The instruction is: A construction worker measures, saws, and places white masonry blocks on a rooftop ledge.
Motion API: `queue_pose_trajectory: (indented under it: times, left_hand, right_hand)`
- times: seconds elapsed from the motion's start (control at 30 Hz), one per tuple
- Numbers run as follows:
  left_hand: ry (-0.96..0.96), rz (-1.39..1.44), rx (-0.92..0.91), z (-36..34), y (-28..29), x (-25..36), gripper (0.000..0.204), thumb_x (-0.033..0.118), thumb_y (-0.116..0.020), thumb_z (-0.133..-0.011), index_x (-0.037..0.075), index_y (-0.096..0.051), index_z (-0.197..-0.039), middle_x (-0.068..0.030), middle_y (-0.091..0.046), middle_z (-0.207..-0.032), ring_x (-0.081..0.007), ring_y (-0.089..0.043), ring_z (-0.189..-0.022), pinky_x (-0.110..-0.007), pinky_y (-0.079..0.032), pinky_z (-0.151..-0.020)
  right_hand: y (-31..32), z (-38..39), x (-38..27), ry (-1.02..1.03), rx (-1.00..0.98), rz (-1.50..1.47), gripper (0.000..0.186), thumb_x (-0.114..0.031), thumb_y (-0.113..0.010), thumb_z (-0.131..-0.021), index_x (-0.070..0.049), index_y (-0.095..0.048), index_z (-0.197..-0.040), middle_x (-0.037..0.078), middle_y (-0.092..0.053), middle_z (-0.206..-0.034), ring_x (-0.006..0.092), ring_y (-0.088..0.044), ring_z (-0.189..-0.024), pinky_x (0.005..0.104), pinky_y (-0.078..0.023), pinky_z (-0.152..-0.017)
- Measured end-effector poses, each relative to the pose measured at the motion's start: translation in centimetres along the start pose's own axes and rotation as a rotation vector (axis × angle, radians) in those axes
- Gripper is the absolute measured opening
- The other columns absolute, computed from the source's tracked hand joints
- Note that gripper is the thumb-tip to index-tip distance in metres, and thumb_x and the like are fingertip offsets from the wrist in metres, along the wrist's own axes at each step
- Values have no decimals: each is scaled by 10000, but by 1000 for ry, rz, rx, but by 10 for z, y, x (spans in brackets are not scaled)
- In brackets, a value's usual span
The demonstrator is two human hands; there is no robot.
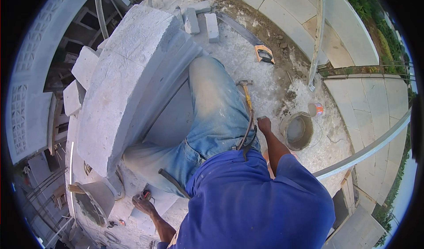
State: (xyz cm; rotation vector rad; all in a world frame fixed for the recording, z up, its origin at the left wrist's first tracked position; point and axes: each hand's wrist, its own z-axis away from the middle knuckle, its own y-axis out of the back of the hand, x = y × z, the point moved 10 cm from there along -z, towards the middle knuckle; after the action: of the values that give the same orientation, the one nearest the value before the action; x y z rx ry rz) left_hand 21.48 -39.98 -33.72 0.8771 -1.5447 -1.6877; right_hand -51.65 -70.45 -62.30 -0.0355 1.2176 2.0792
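My left hand (143, 203), low at the left beside my bent knee, is closed around a small red-and-black thing (146, 195) that resembles a tape measure. Out to the right of my hip, my right hand (264, 124) is curled into a fist; whatever it may hold is hidden. A hammer (247, 97) with a yellow handle lies along my right thigh, nearest to that hand. In front of me and to the left stands a large pale block structure (128, 50) with a stepped, moulded side, against which my legs rest.
A handsaw (264, 54) with an orange-and-black handle lies on the dusty floor ahead. Loose pale blocks (212, 28) are near it. At right are a bucket (297, 132) and a small can (315, 109). Another bucket (95, 200) tilts at lower left. A metal pole (364, 152) slants in from the right.
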Motion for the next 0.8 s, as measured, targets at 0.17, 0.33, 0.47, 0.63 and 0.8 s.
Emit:
queue_pose_trajectory:
  times: [0.17,0.33,0.47,0.63,0.8]
  left_hand:
    - [-82,109,312,11,27,15,345,322,-559,-982,-13,-586,-1061,-201,-568,-1119,-372,-549,-1060,-496,-434,-904]
    - [-190,337,506,26,123,127,330,278,-559,-985,-19,-558,-1130,-198,-567,-1177,-377,-530,-1130,-502,-414,-964]
    - [-348,546,591,-21,159,249,385,230,-579,-958,-9,-502,-1250,-229,-501,-1316,-387,-464,-1238,-500,-343,-1056]
    - [-263,524,706,-78,194,276,480,317,-500,-989,-10,-441,-1337,-258,-414,-1408,-391,-371,-1333,-502,-272,-1104]
    - [302,731,642,-122,168,161,643,490,-516,-968,-60,-521,-1301,-233,-609,-1197,-329,-563,-1143,-405,-416,-984]
  right_hand:
    - [-22,-36,-5,-169,-10,-327,443,-386,-586,-853,45,-686,-869,236,-676,-820,361,-677,-776,467,-515,-700]
    - [-28,-52,-31,-188,-226,-348,475,-391,-718,-796,80,-669,-831,186,-660,-731,304,-658,-611,410,-519,-532]
    - [37,-108,3,-173,-157,-7,517,-333,-700,-786,137,-612,-983,269,-669,-949,368,-700,-822,466,-572,-635]
    - [78,-183,-80,97,30,196,488,-194,-639,-767,103,-539,-1141,335,-600,-1163,458,-593,-1104,492,-471,-965]
    - [109,-203,-247,398,64,-254,672,-391,-634,-900,103,-468,-1324,297,-553,-1298,379,-547,-1225,429,-442,-989]
